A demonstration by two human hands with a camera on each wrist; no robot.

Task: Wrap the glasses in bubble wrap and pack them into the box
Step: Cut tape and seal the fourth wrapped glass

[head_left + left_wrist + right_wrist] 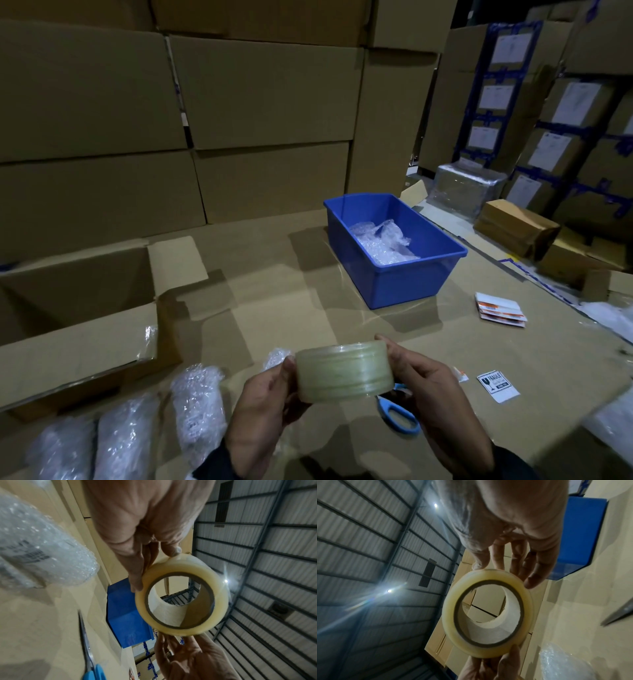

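Observation:
Both my hands hold a roll of clear packing tape (pixel 344 371) up in front of me, above the cardboard work surface. My left hand (pixel 270 394) grips its left side with thumb and fingers; my right hand (pixel 421 380) grips its right side. The same tape roll (pixel 181 596) shows ring-on in the left wrist view and again as the tape roll (pixel 488 613) in the right wrist view. Several bubble-wrapped glasses (pixel 197 407) lie at the lower left. An open cardboard box (pixel 78 308) stands at the left.
A blue plastic bin (pixel 397 281) holding loose bubble wrap (pixel 383 241) sits ahead to the right. Blue-handled scissors (pixel 399 414) lie under my right hand. A fragile sticker (pixel 496 385) and a stack of labels (pixel 500 310) lie at the right. Stacked cartons wall the back.

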